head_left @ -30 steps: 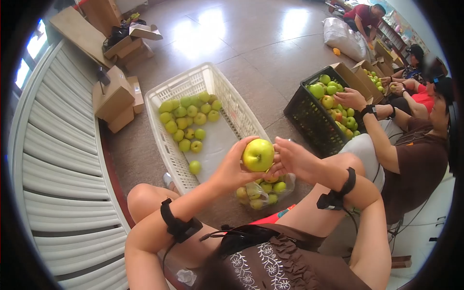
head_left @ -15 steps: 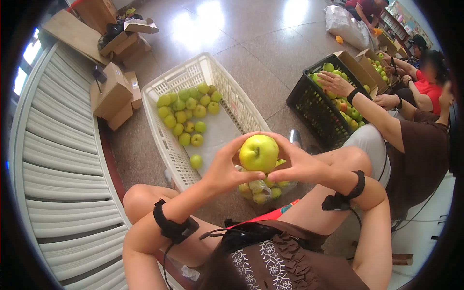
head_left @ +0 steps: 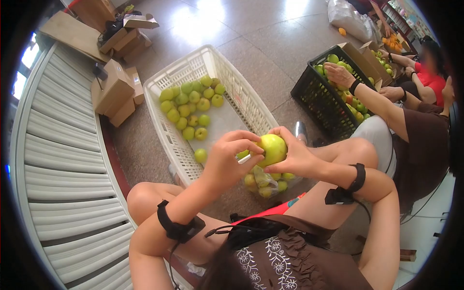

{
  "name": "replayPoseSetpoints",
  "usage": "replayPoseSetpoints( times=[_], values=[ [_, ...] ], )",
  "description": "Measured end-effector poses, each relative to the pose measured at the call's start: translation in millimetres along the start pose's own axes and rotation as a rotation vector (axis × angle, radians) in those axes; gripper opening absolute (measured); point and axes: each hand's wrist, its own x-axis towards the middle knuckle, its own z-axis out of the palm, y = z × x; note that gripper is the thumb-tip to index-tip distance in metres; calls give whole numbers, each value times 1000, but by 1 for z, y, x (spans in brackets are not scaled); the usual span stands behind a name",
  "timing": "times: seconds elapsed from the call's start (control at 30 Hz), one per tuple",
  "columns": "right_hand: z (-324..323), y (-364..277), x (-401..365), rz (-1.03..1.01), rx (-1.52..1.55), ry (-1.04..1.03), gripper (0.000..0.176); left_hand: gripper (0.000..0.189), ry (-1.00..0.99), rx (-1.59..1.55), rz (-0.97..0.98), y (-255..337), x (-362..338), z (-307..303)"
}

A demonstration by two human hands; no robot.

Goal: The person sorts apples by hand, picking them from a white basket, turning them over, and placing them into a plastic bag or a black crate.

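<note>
My right hand (head_left: 297,157) grips a yellow-green apple (head_left: 274,148) from its right side, thumb below and fingers above. At the apple's stem side, my left hand (head_left: 229,157) has its fingertips and thumb bent together, touching the fruit; the exact pinch point is partly hidden. Below the hands, a clear plastic bag (head_left: 264,179) lies among several more apples. Beyond them stands a white slatted crate (head_left: 166,137), with many green apples (head_left: 193,97) gathered toward its far left and a single apple (head_left: 200,155) nearer to me.
On the right, a co-worker's hand (head_left: 340,75) reaches over a black crate (head_left: 314,108) of apples. Cardboard boxes (head_left: 113,84) and a white radiator (head_left: 72,159) stand on the left. Farther right, other people sit by boxes, and a white sack (head_left: 350,21) lies behind.
Both hands were cupped around the apple, stem facing up. Now the apple is turned, the right hand holds it, and the left fingers have moved to its stem. The co-worker's hand has lifted slightly.
</note>
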Motion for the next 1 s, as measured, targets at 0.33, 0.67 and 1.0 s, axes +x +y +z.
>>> replayPoseSetpoints(
  times=[0.33, 0.67, 1.0],
  values=[
    [4, -9, -2, -92, -206, 10, 68, 10, -55, -77, -173, 2, -1, -4],
    [1, -4, 5, -78, -222, 67, 71, 6, -61, -342, -503, -20, -5, 2],
    [-3, 5, 13, -105, -330, 111, 68, 11, -29, -398, -534, -43, -12, 21]
  ],
)
